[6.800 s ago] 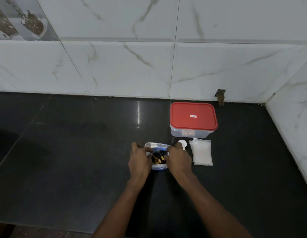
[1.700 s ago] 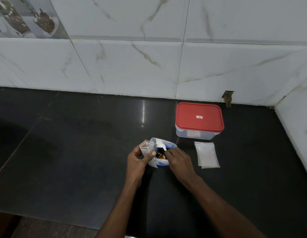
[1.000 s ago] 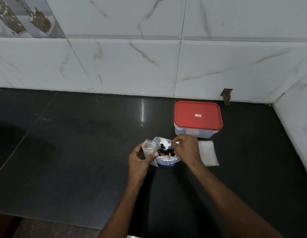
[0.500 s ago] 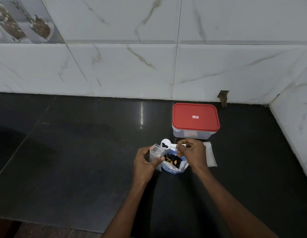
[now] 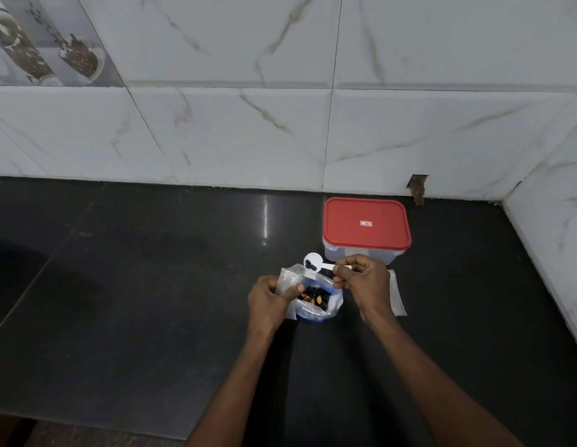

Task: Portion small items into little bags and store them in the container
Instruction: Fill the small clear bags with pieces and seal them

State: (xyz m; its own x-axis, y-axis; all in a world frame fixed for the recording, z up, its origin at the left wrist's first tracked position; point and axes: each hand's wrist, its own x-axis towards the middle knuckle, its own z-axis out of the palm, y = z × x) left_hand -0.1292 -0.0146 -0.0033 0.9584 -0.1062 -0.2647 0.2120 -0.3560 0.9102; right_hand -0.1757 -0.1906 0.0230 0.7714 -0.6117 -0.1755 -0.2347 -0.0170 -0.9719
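A large clear bag [image 5: 316, 300] of small black and yellow items stands open on the black counter. My left hand [image 5: 268, 298] pinches a small clear bag [image 5: 288, 278] held open just left of it. My right hand [image 5: 361, 279] grips the handle of a white scoop [image 5: 313, 262], which hovers over both bags with a few black pieces in its bowl. Behind my right hand stands a clear container with a red lid [image 5: 366, 228], shut. A stack of small empty bags [image 5: 397, 295] lies partly under my right wrist.
The black counter [image 5: 151, 285] runs wide to the left and ends at a front edge near the bottom. White marble tile walls [image 5: 280, 124] close the back and the right side, forming a corner behind the container.
My right hand has lifted the scoop out of the large bag with a few pieces and brought it over the small bag. My left hand keeps the small bag open.
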